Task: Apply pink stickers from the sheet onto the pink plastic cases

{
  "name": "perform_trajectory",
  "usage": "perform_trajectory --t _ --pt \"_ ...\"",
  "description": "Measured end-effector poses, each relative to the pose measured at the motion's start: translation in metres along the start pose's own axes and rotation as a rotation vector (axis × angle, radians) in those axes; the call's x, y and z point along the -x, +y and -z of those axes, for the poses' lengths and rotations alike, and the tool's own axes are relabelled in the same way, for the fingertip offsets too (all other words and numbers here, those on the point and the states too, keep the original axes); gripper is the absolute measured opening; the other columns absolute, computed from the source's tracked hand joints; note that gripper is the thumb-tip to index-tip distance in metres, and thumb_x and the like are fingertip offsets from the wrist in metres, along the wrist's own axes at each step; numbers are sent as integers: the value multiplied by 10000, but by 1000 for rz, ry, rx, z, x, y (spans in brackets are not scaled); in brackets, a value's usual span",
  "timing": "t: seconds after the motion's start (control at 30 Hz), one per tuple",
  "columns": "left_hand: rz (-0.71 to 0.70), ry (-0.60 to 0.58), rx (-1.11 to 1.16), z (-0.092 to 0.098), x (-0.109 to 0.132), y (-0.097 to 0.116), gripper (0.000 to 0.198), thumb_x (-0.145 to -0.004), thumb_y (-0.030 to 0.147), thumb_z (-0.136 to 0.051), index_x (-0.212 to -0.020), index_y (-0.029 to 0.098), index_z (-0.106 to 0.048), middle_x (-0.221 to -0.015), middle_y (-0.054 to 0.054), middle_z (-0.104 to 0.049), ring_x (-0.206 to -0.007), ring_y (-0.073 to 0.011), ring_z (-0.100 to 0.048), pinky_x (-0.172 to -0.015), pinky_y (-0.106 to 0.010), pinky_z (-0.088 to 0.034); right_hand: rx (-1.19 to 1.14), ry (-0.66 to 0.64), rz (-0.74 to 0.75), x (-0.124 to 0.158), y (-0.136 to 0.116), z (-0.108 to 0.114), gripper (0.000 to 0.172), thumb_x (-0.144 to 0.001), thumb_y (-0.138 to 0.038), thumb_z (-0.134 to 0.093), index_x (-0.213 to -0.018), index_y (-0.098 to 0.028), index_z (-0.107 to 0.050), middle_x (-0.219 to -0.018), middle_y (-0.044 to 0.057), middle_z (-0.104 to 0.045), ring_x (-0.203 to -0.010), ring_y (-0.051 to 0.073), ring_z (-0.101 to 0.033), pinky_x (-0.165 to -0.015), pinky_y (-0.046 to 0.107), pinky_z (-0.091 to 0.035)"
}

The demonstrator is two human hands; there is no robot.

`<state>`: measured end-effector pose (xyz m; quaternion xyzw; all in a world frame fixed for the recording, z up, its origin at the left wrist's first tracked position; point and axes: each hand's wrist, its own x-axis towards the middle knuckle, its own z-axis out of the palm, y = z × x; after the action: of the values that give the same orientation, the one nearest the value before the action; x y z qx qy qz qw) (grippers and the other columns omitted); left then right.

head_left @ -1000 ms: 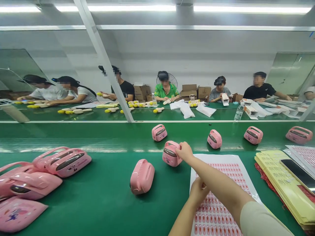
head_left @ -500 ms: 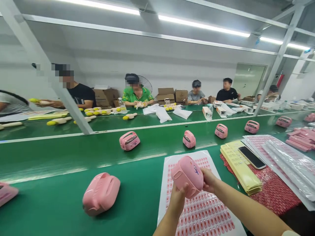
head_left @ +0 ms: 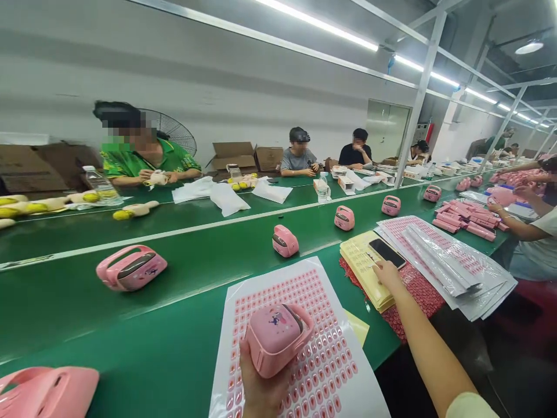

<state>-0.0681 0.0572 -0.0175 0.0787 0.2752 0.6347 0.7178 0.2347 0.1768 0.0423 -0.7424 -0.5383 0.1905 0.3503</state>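
Green belt (head_left: 226,255): it runs past in front of you, from lower left to upper right, with a row of pink cases (head_left: 133,270) spaced along it.
Green tabletop (head_left: 152,348): on your side of the belt; one more case (head_left: 56,389) sits at lower left, cut off by the edge of view.
Sticker sheet (head_left: 365,389): white, laid flat before you, filled with rows of small pink ovals.
Plastic-covered sheets (head_left: 491,284): spread to your right, beyond the yellow stack.
Red bubble wrap (head_left: 426,296): partly under the yellow stack and those sheets.
Yellow stack (head_left: 359,264): right of the sticker sheet, just beside it.
Held pink case (head_left: 272,342): over the sticker sheet, tilted, its printed face turned up and its handle toward the right.
Your left hand (head_left: 263,386): curled partway open around the case's lower side, gripping it alone.
Your right hand (head_left: 387,276): reached out to the yellow stack, fingers bent down at its surface near the phone; you cannot tell from here whether they pinch anything.
Phone (head_left: 387,253): dark screen up, on top of the yellow stack.
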Motion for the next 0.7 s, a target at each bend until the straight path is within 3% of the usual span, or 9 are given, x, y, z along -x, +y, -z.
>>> perform_trajectory --t 0.13,0.23,0.4,0.7 --pt "21 37 10 -5 3 -1 505 -641 653 -522 -1029 341 -598 -952 4 -673 -967 -247 -583 -637 -314 -533 40 48 -27 -9 -2 -15 93 -677 -138 -527 -601 -147 -580 -705 68 -573 -680 167 -566 -549 228 -385" --pt "5 78 22 -6 2 -3 456 -646 643 -530 -982 347 -613 -895 22 -682 -909 -229 -604 -662 -320 -531 36 65 -41 -9 -2 -19 91 -680 -152 -511 -618 -144 -578 -737 68 -581 -668 161 -555 -552 232 -376" --pt "-3 115 -3 -10 -1 -8 470 -680 604 -524 -1057 330 -578 -863 26 -686 -844 -208 -620 -758 -343 -510 -42 5 -36 -8 0 -15 115 -693 -233 -512 -644 -153 -580 -636 12 -577 -593 138 -540 -521 214 -375" --pt "1 120 -63 -17 -1 -13 496 -721 533 -508 -1169 320 -491 -883 -6 -683 -754 -226 -633 -609 -341 -524 -97 69 -84 -13 -1 -17 170 -586 -106 -516 -446 -173 -447 -670 53 -511 -638 153 -498 -594 252 -355"
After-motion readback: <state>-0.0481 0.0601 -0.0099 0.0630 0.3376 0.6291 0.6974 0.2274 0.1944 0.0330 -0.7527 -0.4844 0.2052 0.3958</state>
